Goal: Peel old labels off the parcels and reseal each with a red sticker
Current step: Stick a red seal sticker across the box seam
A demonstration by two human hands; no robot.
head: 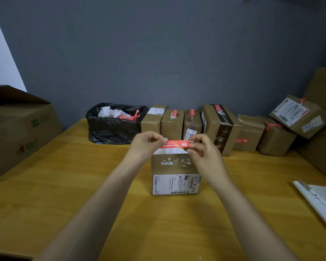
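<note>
Desk (64, 185), yellow wood, fills the foreground; both bare forearms reach out over it from the bottom edge. Near the R edge: white sheets (320, 200) flat on the desk, partly cut off by the frame.

Mid-desk, centre of view: brown parcel (174, 166) standing on the desk. White label (175, 184) w/ barcodes on its near side, intact. Above the label, torn white paper scraps are stuck to the cardboard.

Just above the parcel both hands hold a red sticker (175, 144) roughly level, stretched btwn them; can't tell if it touches the box. L hand (145, 146): fingers (163, 140) curled, pinching the sticker's L end. R hand (203, 147): fingers (193, 146) pinching the R end. White print on the sticker is too small to read.

Behind, toward the far L of the desk: black bin bag (111, 129), open, w/ crumpled white paper and red strips inside. Beside it, running R along the back: row of parcels (172, 125), side by side, several w/ red tabs on them. At the far R end one lies tilted on others.

Big box (17, 132) at L, beside the desk, flap up. Grey wall (158, 53) at the back.
</note>
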